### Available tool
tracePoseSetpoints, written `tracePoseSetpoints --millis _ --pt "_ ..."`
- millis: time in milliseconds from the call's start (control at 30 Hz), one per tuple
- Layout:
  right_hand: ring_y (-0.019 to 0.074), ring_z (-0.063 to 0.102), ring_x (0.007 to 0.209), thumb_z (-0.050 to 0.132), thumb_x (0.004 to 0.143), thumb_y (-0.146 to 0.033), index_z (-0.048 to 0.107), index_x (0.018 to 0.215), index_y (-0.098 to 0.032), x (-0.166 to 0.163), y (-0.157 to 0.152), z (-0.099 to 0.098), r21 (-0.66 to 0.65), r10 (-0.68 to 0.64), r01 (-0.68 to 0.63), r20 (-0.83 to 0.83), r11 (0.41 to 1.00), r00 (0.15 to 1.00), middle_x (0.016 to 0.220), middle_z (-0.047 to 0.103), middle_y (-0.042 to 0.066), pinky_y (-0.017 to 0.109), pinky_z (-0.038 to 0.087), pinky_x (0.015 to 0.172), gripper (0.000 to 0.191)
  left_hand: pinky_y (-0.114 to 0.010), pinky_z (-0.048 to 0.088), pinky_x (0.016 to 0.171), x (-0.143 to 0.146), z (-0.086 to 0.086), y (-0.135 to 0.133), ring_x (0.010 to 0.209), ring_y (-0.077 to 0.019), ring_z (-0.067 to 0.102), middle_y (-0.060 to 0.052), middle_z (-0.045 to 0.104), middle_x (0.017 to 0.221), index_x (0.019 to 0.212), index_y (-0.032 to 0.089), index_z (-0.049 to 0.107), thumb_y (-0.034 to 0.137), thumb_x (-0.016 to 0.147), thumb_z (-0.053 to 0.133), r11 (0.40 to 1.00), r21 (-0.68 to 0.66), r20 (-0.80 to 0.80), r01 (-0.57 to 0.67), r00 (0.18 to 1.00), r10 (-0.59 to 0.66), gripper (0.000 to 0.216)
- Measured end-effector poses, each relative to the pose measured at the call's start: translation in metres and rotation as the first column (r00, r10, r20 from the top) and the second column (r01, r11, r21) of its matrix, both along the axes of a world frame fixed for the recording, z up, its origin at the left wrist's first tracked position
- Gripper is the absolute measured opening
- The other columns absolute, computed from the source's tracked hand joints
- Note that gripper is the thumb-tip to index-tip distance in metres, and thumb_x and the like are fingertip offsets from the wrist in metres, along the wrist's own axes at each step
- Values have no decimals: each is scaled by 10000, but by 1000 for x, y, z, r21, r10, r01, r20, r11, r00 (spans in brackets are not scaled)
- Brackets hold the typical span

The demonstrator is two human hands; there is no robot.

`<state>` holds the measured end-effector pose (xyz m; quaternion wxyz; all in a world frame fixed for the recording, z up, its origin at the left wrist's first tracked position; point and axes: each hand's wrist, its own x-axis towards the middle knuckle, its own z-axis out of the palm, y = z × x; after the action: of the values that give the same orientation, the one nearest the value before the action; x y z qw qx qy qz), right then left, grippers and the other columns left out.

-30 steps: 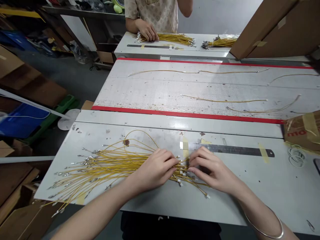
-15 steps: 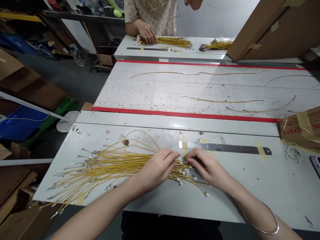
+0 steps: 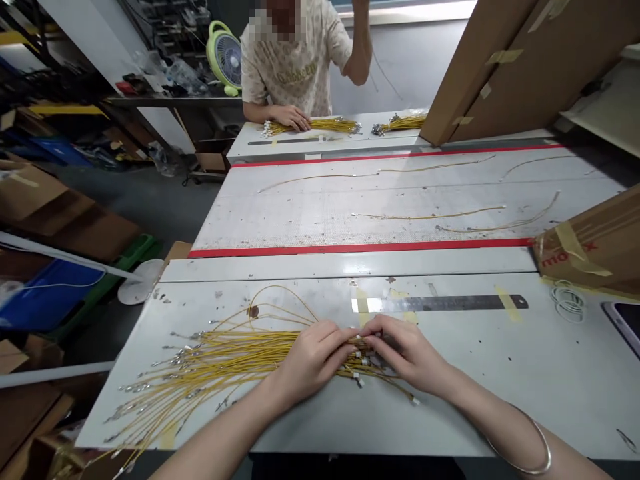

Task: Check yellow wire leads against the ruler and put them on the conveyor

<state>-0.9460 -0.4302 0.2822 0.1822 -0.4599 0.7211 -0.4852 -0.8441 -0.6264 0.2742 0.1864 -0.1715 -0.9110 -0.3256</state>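
Observation:
A bundle of yellow wires (image 3: pixel 255 353) lies spread along the near table, with metal terminals fanned out at its left end. White connectors (image 3: pixel 359 381) sit at the right end, partly covered by my hands. My left hand (image 3: pixel 317 353) is closed on the wires near these connectors, its thumb and fingers pointing right. Opposite it, my right hand (image 3: pixel 400 350) pinches at the connector end of a wire, thumb against forefinger. The fingertips of both hands nearly meet, and the exact piece between them is mostly hidden.
Behind the hands a steel ruler (image 3: pixel 440 303) is taped down. Farther back runs a red-edged belt (image 3: pixel 300 207) carrying several loose wires. Right are a cardboard box (image 3: pixel 595 247), pale rings (image 3: pixel 567 303) and a phone-like object (image 3: pixel 623 327). A co-worker (image 3: pixel 300 73) sits across with another wire bundle (image 3: pixel 335 125).
The camera view has tilted up, showing more of the co-worker and the fan. My right hand has come closer to my left, its fingertips now at the left hand's fingertips.

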Motion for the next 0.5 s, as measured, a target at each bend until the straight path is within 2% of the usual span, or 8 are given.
tracePoseSetpoints --millis 67,167,233,300,400,433,467,500 --pt "96 545 649 481 967 -208 583 1026 -216 2 0 -3 -30 -21 20 -7 999 1000 772 594 -8 214 442 578 118 -216 477 634 0 0 1 670 -130 589 -37 630 763 1124 125 648 222 1031 433 1000 -9 25 23 999 -23 254" --pt "86 436 534 532 883 -163 589 989 -205 2 -1 -5 -46 -57 55 -52 997 997 645 488 -46 209 367 484 127 -213 460 604 0 -1 1 641 -130 590 -29 620 733 1048 137 664 208 1036 400 994 -102 47 32 999 -28 274" --pt "85 412 509 554 862 -173 601 964 -202 0 -1 -2 -44 -69 69 6 997 998 602 465 -59 212 360 475 116 -215 444 581 -1 0 0 621 -133 581 -22 608 713 1031 142 661 217 1038 388 987 -154 51 36 998 -28 283" --pt "95 497 556 597 871 -229 640 962 -199 -2 0 4 -39 -32 37 128 999 991 641 561 -35 223 421 522 105 -214 437 573 -1 1 -2 609 -131 572 -18 601 710 1019 144 652 223 1039 387 988 -152 46 38 998 -31 278" --pt "143 654 738 627 893 -303 709 953 -210 -6 4 12 -73 81 -65 247 995 966 826 714 32 273 521 661 138 -206 446 584 -1 4 -6 613 -124 571 -17 601 725 1008 147 631 227 1040 383 995 -93 46 30 999 -26 263" --pt "153 672 740 620 905 -316 719 943 -215 -9 8 14 -112 81 -52 274 992 958 826 727 37 288 535 667 146 -203 453 595 -1 5 -8 626 -123 578 -19 606 737 1003 150 622 230 1041 380 997 -72 56 28 998 -24 258" --pt "153 673 694 610 916 -329 719 928 -221 -13 12 17 -170 30 22 302 985 953 781 724 32 295 539 639 154 -201 460 605 -1 6 -9 638 -122 585 -21 611 749 997 154 614 232 1043 377 998 -57 66 25 998 -21 254" --pt "149 658 630 615 916 -344 712 904 -225 -19 18 19 -245 -69 157 334 957 940 712 704 20 295 532 595 155 -201 464 612 -2 7 -11 647 -122 589 -21 615 757 991 159 606 235 1044 373 999 -50 71 21 997 -18 251"
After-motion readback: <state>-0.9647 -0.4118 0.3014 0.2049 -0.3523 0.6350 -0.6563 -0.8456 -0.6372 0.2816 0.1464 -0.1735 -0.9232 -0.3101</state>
